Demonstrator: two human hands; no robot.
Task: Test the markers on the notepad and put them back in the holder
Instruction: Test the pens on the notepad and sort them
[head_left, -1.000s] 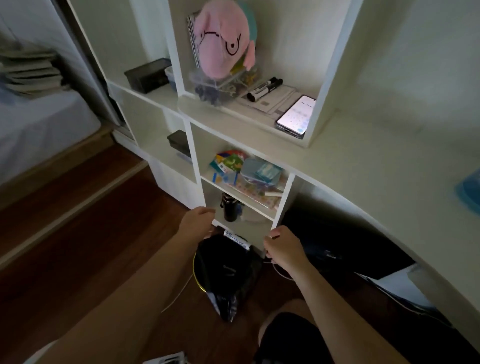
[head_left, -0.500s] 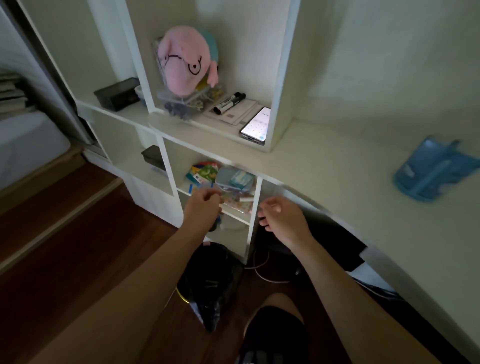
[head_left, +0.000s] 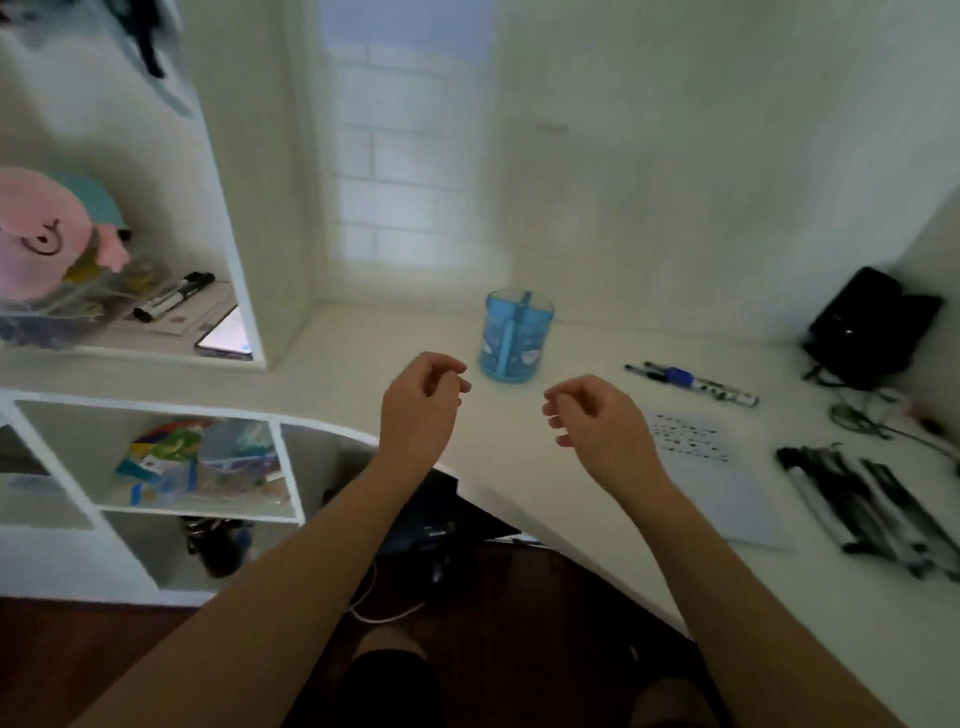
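Note:
A blue see-through holder (head_left: 516, 336) stands upright on the white desk (head_left: 649, 561), just beyond my hands. A white notepad (head_left: 719, 480) with rows of dark test marks lies to the right. Several dark markers (head_left: 878, 506) lie in a pile at the right edge, and two more markers (head_left: 691, 383) lie behind the notepad. My left hand (head_left: 420, 410) hovers over the desk's front edge with fingers loosely curled and nothing in it. My right hand (head_left: 592, 418) hovers left of the notepad, also loosely curled and holding nothing.
A shelf unit on the left holds a pink plush toy (head_left: 49, 236), two markers (head_left: 174, 294) and a lit phone (head_left: 226, 338). A black pouch (head_left: 867, 327) and cables sit at the far right. A dark bag (head_left: 441, 525) is under the desk.
The view has swung up and right from the low shelves to the desk. Both hands rose from the shelf area to above the desk edge, still holding nothing.

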